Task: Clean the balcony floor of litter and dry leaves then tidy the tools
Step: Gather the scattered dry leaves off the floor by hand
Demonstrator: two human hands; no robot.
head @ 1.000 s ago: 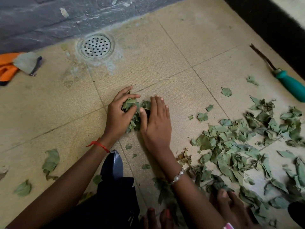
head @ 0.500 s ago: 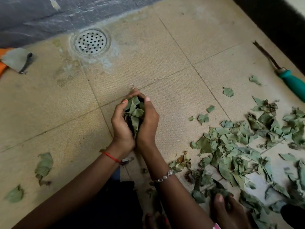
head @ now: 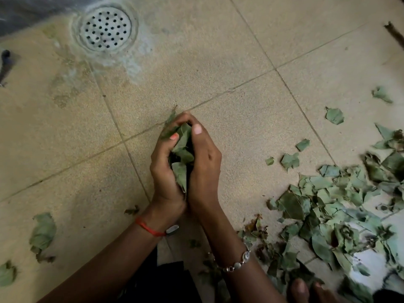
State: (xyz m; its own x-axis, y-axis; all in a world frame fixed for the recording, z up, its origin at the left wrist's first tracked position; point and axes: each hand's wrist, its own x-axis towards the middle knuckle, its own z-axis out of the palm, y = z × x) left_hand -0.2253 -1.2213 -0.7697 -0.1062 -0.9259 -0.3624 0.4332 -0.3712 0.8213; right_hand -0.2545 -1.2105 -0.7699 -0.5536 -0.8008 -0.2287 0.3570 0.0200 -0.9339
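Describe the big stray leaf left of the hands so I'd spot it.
From the round floor drain, go down the left side. Down-left of the left hand lies a large crumpled leaf, bigger than the corner scrap and far from the pile at right.

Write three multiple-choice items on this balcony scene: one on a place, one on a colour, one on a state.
1. Where does the round perforated metal floor drain lie?
A. upper left, beside the dark wall
B. lower right corner
C. centre of the view

2. What colour is the thread band on the left wrist?
A. blue
B. white
C. red

3. How are the left hand and right hand?
A. flat on the floor
B. cupped together round a bunch of dry green leaves
C. apart, holding nothing

Answers: 1 A, the drain sits by the wall at top left; 2 C, the band shows red; 3 B, leaves show between the curled hands.
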